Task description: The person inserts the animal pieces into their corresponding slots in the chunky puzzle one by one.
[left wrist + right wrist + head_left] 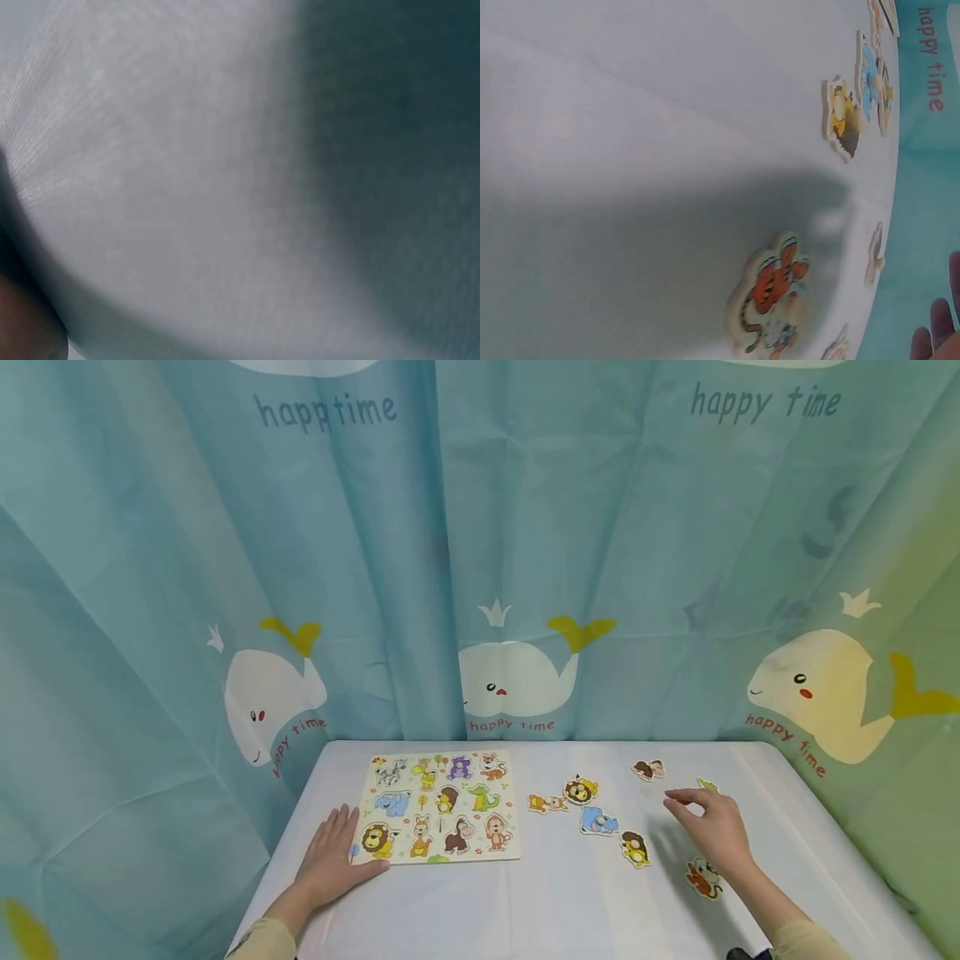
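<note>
My left hand (328, 857) rests flat at the left side of an animal puzzle board (514, 839), its thumb along the lower left corner. My right hand (712, 827) hovers above the right part of the table, thumb and forefinger bent toward each other with no piece visible between them. Beneath its wrist lies a tiger piece (703, 878), large in the right wrist view. A green piece (707, 784) is partly hidden behind the fingers. The brown gorilla piece (648, 769) lies just beyond the fingertips. Only blurred fabric and a bit of skin fill the left wrist view.
Between board and right hand lie a kangaroo piece (547, 803), a lion piece (580, 790), an elephant piece (598, 820) and a hedgehog piece (635, 849). The pieces carry small knobs. A blue whale-print curtain (517, 568) hangs behind the white table (555, 910).
</note>
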`<state>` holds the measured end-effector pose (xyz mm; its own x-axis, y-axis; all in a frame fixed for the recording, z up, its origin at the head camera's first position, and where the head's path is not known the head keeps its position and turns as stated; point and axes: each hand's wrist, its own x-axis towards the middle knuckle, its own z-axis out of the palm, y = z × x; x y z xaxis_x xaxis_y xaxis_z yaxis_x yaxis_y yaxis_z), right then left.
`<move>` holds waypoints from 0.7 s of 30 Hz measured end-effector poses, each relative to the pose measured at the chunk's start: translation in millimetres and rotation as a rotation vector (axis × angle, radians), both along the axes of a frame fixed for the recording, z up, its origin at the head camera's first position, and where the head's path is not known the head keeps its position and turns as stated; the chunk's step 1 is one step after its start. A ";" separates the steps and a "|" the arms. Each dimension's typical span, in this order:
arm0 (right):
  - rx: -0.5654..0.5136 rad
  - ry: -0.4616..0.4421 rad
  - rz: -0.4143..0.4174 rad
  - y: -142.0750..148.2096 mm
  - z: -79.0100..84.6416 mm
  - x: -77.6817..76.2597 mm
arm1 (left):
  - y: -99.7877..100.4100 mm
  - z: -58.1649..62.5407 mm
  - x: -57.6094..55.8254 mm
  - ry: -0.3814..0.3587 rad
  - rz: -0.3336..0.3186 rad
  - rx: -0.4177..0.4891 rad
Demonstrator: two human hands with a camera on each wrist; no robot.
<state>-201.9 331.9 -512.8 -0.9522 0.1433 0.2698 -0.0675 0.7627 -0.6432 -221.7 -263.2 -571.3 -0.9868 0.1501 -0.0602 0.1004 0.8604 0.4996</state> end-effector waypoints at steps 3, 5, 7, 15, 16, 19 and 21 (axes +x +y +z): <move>-0.007 -0.015 -0.010 4.3 -3.8 4.2 | 1.8 4.0 -0.2 -0.035 0.000 -0.029; -0.008 -0.026 -0.018 7.5 -6.7 6.1 | 2.4 6.7 0.4 -0.049 -0.001 -0.038; -0.007 -0.031 -0.026 10.2 -9.3 7.8 | 2.7 8.0 1.1 -0.049 -0.003 -0.044; 0.005 -0.089 -0.043 19.1 -15.6 15.6 | 1.8 8.0 0.7 -0.047 -0.001 -0.035; 0.000 -0.101 -0.046 20.2 -15.6 17.0 | 1.9 8.2 0.7 -0.050 -0.001 -0.035; -0.008 -0.116 -0.058 23.4 -15.7 21.1 | 2.1 8.7 1.0 -0.053 0.000 -0.037; -0.005 -0.121 -0.064 25.5 -16.2 23.3 | 2.1 8.8 1.1 -0.051 0.000 -0.040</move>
<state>-178.5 357.4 -529.0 -0.9666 0.2055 0.1532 0.0590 0.7599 -0.6474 -220.5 -261.1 -562.6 -0.9823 0.1470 -0.1161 0.0762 0.8797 0.4693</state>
